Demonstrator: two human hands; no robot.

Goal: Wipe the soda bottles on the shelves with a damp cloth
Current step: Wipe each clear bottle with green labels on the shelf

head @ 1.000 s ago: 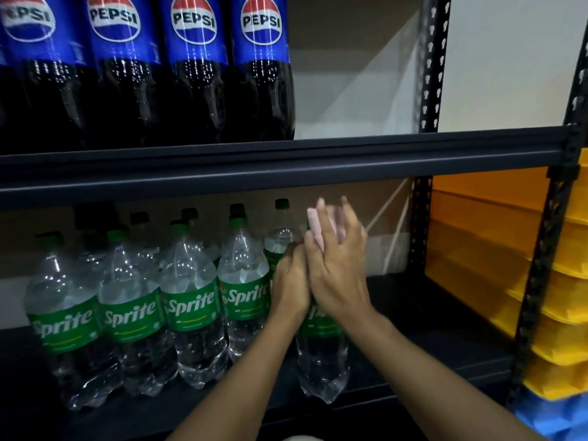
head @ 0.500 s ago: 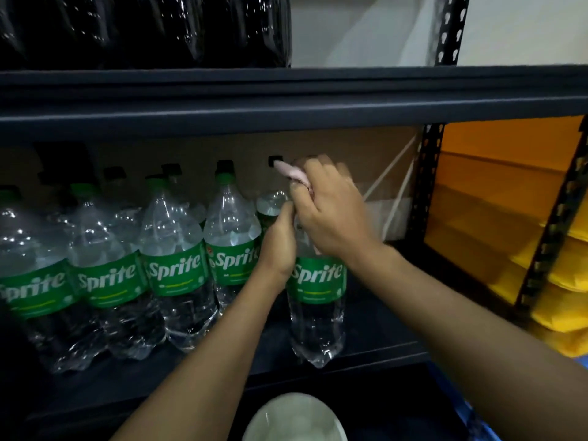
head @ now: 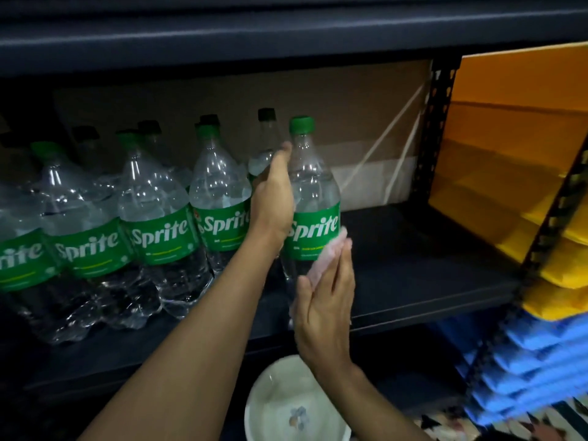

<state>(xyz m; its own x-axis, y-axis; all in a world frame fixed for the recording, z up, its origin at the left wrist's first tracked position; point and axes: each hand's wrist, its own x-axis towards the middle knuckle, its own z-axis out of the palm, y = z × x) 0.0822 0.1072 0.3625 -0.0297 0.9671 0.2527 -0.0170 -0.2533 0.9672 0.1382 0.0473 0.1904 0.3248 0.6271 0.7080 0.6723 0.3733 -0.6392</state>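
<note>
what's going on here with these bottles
A person is wiping the rightmost clear plastic Sprite bottle with green cap and label, standing on the dark metal shelf. The left hand holds its upper part, while the right hand presses a pale pink cloth flat against its label and lower side. More Sprite bottles stand to its left; a white bowl sits below.

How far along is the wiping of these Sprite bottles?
Done: no bottle shows as finished. In hand: left hand grips the rightmost bottle while the right hand presses the cloth at its label. Left: the rest of it, perhaps the other bottles.
</note>
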